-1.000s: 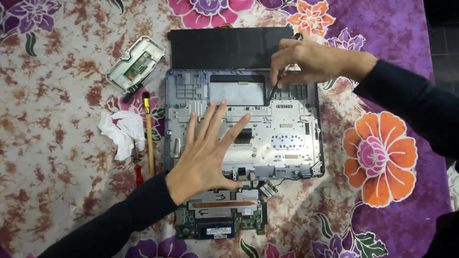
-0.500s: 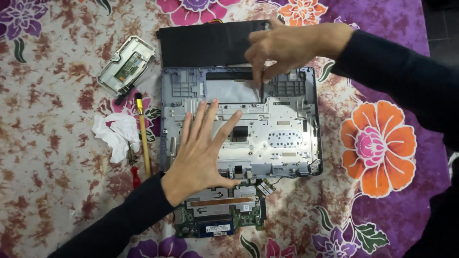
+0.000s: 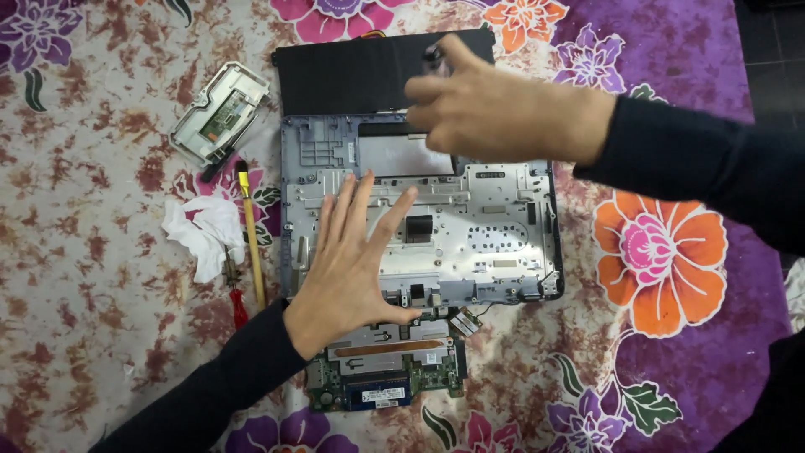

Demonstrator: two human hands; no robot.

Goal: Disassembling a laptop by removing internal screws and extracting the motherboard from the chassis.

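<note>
Pressing my left hand [image 3: 356, 264] flat, fingers spread wide and gripping nothing, on the grey inner frame of an opened laptop chassis [image 3: 486, 231], I steady the shell where it lies on a flower-printed cloth [image 3: 671, 252] of purple, orange and mottled brown. My right hand [image 3: 495, 105] hangs above the chassis's far edge, blurred, its fingers curled in toward the palm around a small dark object [image 3: 433, 57] that pokes out near the thumb; I cannot tell what that object is, nor how firmly it is pinched. Directly beyond the chassis and touching its far rim lies a flat black rectangular panel [image 3: 352, 75]. At the near edge, just beside my left wrist, a green circuit board [image 3: 394, 382] with a copper-coloured strip sits partly under the frame. To the left, well apart from the shell, rest a small grey tray-like drive bracket [image 3: 222, 113], a crumpled white tissue [image 3: 205, 235], a yellow-handled tool [image 3: 250, 243] and a red-handled tool [image 3: 238, 306], the two tools lying near one another beside the tissue.
</note>
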